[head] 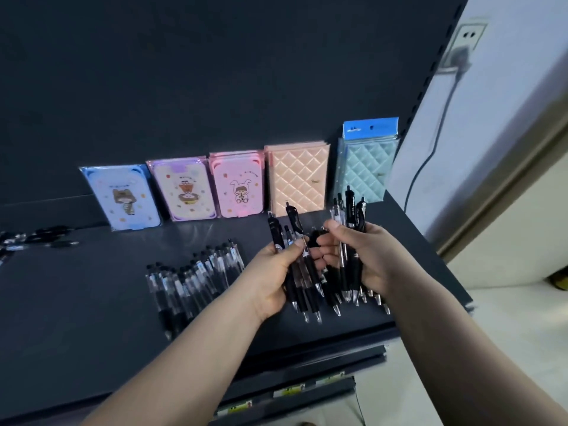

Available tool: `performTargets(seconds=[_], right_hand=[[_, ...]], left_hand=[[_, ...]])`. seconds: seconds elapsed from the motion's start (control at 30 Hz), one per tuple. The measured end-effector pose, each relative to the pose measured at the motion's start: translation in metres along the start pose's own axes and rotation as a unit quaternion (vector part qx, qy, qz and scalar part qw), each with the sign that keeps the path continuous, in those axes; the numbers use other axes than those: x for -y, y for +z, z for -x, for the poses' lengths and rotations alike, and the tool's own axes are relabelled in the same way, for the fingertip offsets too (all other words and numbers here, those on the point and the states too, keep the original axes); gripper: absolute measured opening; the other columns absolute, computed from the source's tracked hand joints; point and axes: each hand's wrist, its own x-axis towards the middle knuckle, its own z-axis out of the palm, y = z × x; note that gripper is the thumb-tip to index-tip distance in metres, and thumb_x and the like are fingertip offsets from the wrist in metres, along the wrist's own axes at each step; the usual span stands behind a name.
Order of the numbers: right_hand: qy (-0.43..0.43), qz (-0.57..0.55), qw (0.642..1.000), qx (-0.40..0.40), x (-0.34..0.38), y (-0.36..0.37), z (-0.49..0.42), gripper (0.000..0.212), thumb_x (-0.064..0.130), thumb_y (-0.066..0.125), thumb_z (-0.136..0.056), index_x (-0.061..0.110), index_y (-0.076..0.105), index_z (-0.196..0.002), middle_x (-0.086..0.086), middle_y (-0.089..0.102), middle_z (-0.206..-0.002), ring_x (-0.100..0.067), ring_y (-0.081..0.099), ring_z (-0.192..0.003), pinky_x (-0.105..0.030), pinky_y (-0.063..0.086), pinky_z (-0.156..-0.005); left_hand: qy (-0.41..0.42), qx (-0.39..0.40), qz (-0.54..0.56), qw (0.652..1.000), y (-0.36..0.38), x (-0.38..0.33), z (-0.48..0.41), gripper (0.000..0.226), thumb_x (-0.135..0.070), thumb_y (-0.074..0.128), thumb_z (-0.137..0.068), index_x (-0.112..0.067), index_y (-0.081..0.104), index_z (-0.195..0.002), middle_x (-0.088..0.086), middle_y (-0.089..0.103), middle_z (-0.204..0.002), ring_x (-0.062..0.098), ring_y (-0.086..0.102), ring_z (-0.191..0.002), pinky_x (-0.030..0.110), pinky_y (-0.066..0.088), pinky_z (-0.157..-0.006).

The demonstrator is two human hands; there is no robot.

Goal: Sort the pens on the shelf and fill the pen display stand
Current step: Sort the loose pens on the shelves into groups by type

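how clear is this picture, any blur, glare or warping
Head view: dim overall, the dark shelf swallowing detail; soft glare on the wrapped pink notebook; the pens at far left smeared by blur; wide-angle bending curves the shelf upright at right; the held pens fairly sharp.

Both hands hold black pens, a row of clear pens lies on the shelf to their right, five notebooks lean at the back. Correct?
No. The head view shows the row of clear pens on the shelf left of the left hand and right hand, not right. Both do hold black pens; five notebooks lean at the back.
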Motion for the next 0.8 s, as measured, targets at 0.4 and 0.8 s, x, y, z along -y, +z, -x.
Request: performTargets(seconds=[0.4,0.8], right_hand=[[0.014,-0.040,0.996,0.079,-0.007,0.031,-0.022,0.026,0.016,0.060,-0.091,-0.004,0.061,-0.108,-0.018,0.072,-0.092,-0.019,0.071,-0.072,-0.031,0.058,-0.069],[0.007,0.069,0.988,0.138,-0.028,0.103,-0.035,0.013,0.013,0.064,-0.089,0.012,0.067,-0.101,-0.004,0.075,-0.087,-0.021,0.071,-0.084,-0.038,0.057,-0.073]], left_hand=[[0.031,-0.075,0.036,0.996,-0.011,0.002,0.026,0.015,-0.016,0.055,-0.093,-0.003,0.062,-0.097,0.014,0.068,-0.085,0.022,0.067,-0.067,0.035,0.058,-0.061],[0.075,-0.110,-0.059,0.989,-0.069,-0.018,0.070,0.013,-0.007,0.066,-0.084,-0.002,0.065,-0.096,0.013,0.069,-0.075,0.020,0.063,-0.061,0.024,0.050,-0.052]])
